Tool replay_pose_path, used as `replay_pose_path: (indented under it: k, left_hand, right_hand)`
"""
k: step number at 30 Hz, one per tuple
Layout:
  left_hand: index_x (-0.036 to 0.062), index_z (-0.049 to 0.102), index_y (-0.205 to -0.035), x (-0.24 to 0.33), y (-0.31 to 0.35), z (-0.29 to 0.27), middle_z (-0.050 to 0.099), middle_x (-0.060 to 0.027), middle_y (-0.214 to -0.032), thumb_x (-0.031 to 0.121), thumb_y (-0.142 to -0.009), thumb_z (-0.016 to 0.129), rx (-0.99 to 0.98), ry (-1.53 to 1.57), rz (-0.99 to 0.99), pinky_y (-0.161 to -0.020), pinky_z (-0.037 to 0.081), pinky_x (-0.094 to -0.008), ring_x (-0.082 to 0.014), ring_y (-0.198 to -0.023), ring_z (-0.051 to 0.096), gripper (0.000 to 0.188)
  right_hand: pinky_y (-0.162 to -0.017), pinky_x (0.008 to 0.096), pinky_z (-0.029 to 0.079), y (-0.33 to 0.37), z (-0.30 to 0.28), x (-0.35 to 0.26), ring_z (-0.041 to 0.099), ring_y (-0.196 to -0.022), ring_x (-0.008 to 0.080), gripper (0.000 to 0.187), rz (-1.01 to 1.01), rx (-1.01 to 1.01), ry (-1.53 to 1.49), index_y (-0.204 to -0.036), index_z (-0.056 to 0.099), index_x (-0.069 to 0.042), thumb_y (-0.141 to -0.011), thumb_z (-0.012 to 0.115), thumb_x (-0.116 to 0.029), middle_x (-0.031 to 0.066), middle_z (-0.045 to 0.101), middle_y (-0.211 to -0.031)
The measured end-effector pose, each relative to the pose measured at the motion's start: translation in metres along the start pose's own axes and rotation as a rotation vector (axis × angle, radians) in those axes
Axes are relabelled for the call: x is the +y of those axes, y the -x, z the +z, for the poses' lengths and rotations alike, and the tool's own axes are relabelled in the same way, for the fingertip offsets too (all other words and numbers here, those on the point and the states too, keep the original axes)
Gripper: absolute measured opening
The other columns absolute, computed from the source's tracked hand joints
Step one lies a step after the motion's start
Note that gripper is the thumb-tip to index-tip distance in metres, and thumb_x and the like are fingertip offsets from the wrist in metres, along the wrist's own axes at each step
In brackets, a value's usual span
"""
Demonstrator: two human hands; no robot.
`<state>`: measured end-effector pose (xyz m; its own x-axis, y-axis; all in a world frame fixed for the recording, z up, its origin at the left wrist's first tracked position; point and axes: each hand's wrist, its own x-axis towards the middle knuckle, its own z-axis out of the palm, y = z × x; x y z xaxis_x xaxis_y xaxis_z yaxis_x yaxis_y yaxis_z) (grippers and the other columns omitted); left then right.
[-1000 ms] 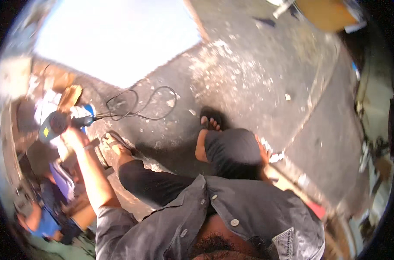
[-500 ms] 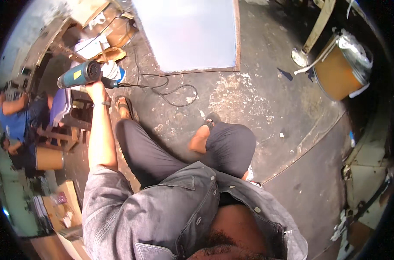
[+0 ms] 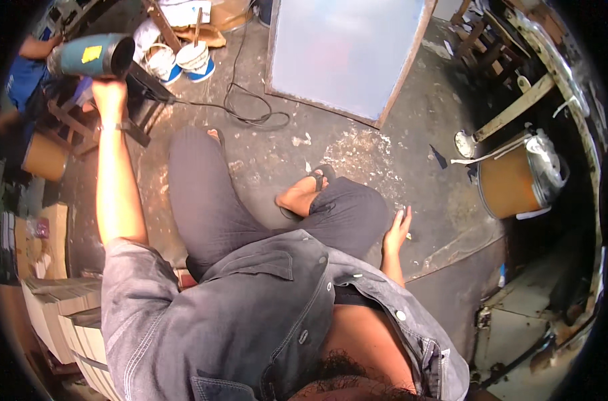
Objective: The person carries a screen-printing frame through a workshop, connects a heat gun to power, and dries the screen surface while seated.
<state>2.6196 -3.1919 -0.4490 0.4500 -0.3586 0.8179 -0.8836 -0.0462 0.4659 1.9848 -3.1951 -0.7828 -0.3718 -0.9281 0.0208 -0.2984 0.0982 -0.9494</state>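
Head view, and the scuffed grey floor (image 3: 418,184) fills most of it. Next biggest, our landmark: a framed panel (image 3: 344,60), pale blue-white with a brown border. Over to the right of that panel and nearer the person, a brown drum (image 3: 508,177), crumpled clear plastic at its rim! Now the teal corded blower (image 3: 83,57), well out to the left of the panel, a yellow label on its barrel and its round open end turned the panel's way. Between blower and panel, two pale, blue-edged tubs (image 3: 197,61). A dark sandal (image 3: 319,179) sits on the right foot, on the near side of the panel. To the hands! Left hand (image 3: 109,97), left of the panel, wraps the blower's grip under the barrel. Right hand (image 3: 397,234), on the panel's near side by the right knee, has its fingers stretched out and slightly parted; whether it touches the trousers, I cannot tell. Thinnest of all, the black cable (image 3: 257,123) loops across the floor just left of the panel.
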Motion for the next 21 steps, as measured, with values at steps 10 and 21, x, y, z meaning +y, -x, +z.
replay_pose_path:
  k: [10,21]
  left_hand:
    - [0.0001,0.064,-0.109,0.028,0.009,-0.003,0.069,-0.0104,-0.103,0.003,-0.081,0.064,-0.278,0.12,-0.009,-0.084,0.049,-0.0334,-0.0201,-0.097,0.064,0.028]
    - [-0.0031,0.056,-0.103,0.155,0.105,0.143,0.062,-0.0213,-0.094,0.008,-0.071,0.07,-0.901,0.857,0.003,-0.081,0.048,-0.0365,-0.0269,-0.091,0.062,0.037]
  right_hand:
    - [-0.084,0.0283,0.043,-0.05,0.024,-0.131,0.056,-0.104,0.0183,0.05,-0.012,-0.187,-0.232,-0.142,0.037,-0.013,-0.097,0.05,-0.03,0.011,0.055,-0.128]
    - [-0.1,0.0362,0.041,-0.031,0.162,-0.284,0.052,-0.114,0.0196,0.065,-0.447,-0.844,-0.415,-0.136,0.044,-0.002,-0.078,0.073,-0.012,0.0096,0.055,-0.124]
